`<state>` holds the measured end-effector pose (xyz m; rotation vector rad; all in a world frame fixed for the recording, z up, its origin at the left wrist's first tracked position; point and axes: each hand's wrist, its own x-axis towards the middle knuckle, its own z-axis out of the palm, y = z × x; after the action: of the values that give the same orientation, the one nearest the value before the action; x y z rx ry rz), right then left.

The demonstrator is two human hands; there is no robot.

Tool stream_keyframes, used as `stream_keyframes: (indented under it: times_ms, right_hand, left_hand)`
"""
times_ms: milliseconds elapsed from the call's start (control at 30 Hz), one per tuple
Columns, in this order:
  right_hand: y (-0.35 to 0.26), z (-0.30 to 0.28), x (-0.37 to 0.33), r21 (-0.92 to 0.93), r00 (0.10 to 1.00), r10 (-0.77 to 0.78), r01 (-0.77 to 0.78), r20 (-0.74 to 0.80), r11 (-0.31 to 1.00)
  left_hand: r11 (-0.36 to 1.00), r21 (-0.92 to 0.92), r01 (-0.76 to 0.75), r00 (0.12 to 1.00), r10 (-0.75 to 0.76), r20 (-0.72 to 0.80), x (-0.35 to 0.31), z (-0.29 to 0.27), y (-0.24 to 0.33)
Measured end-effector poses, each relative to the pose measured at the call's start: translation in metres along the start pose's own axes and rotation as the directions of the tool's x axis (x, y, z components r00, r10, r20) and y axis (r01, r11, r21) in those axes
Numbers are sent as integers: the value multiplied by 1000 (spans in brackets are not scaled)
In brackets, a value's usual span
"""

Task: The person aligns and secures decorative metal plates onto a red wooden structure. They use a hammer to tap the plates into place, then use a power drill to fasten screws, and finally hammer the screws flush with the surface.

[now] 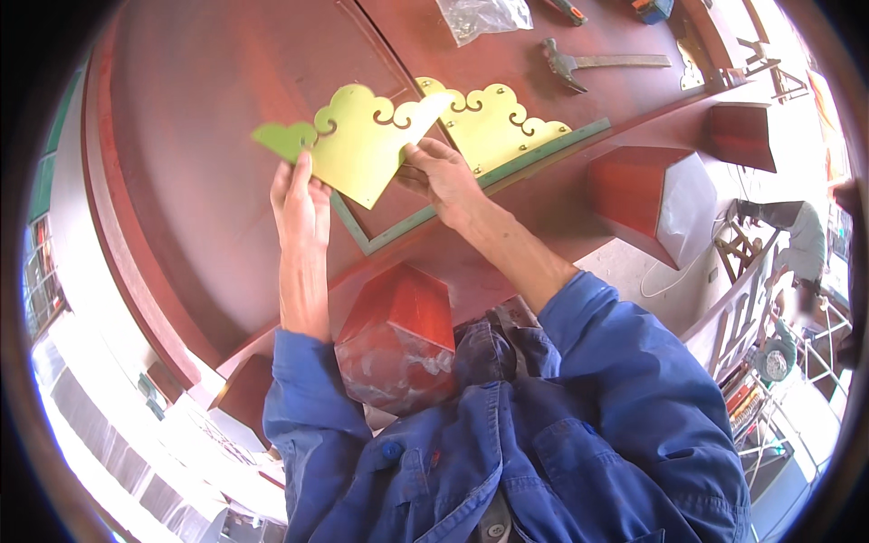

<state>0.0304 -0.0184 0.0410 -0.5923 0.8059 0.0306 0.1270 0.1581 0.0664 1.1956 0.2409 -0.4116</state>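
Observation:
Between my two hands is a yellow-gold ornamental corner plate (367,149) with a scalloped edge and curled cut-outs. My left hand (301,204) pinches its left wing, thumb on the front face. At its right wing, my right hand (444,178) grips with thumb and fingers. The plate is held above the dark red panel (199,136), near a corner of the green border strip (391,233). A matching corner plate (493,127) lies on the panel to the right, with several small fastener heads along its edges. The held plate partly overlaps it in view.
A claw hammer (602,61) lies at the far right, near a clear plastic bag (484,16) of small parts. Red beam ends (398,335) jut out before me and to the right (652,195). People (801,240) and scaffolding (828,335) are lower down at the right.

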Motion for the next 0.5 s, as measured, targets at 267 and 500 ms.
stream_keyframes:
  times_ms: [267,500]
  right_hand:
    - [-6,-31,56,-479,985,-157,169,64,862]
    - [-47,-32,75,-702,989,-134,140,63,698]
  left_hand:
    - [983,-9,181,983,-181,20,-40,-59,-23]
    - [870,450,200,973,-232,16,-42,-75,-36]
